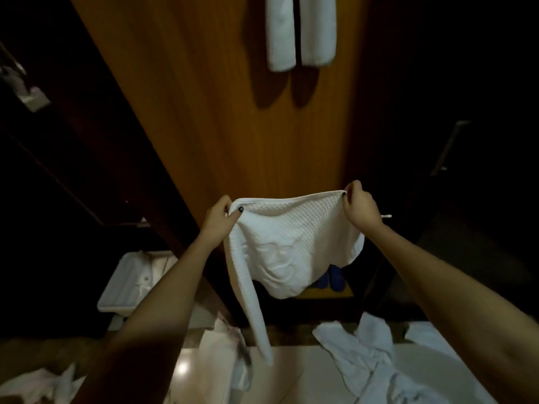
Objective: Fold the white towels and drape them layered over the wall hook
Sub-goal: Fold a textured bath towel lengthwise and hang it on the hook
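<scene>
White hanging towels (pixel 281 33) cut off at top.

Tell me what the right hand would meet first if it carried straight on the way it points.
Probably the orange-brown wooden wall panel, below the two folded white towels hanging there. The right hand pinches the white waffle-weave towel; depth is unclear.

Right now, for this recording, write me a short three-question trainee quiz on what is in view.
1. True or false: the left hand and right hand each pinch a top corner of the waffle towel.
2. How many white towel lengths hang side by side on the wooden panel? A one, B two, C four.
3. Where do the other white cloths lie?
Key: 1 true; 2 B; 3 on the floor.
</scene>
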